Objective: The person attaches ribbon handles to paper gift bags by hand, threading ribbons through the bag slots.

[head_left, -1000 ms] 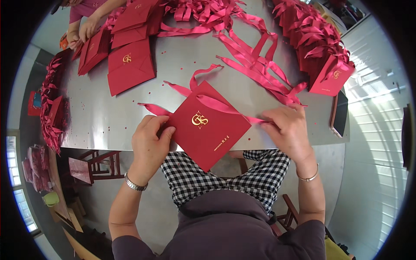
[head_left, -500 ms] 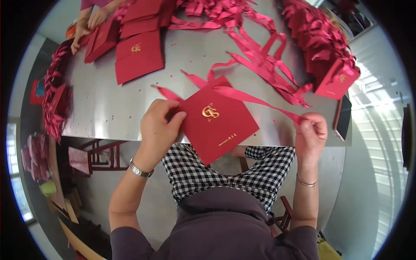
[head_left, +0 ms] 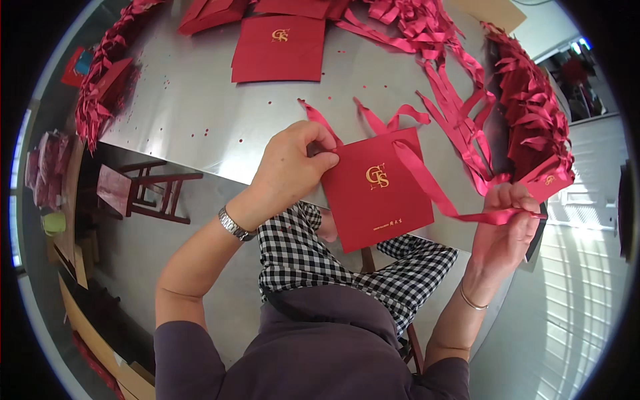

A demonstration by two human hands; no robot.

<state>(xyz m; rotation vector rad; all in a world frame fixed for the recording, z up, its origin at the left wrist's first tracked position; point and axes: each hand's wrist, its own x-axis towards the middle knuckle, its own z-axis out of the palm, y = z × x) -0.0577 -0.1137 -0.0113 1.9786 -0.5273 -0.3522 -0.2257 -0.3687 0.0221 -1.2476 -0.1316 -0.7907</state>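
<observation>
A flat red paper gift bag (head_left: 377,193) with gold print hangs over the table's near edge, in front of me. My left hand (head_left: 297,160) pinches its upper left edge between thumb and fingers. To the right, my right hand (head_left: 510,217) is closed on the end of a pinkish-red ribbon (head_left: 437,198), which runs from the bag's upper part and sags between. Other ribbon ends stick up behind the bag's top edge. A bundle of loose ribbons (head_left: 460,127) lies just beyond, on the metal table (head_left: 213,107).
Flat red bags (head_left: 280,53) are stacked at the far middle. Rows of ribboned bags line the table's left (head_left: 103,83) and right (head_left: 533,113) sides. Small dark red bits dot the tabletop. A wooden chair (head_left: 150,190) stands on the floor at left.
The view has swung left, and the bag now hangs straighter. My right hand has turned palm up, still gripping the ribbon, which sags more. The other person's hands have left the view.
</observation>
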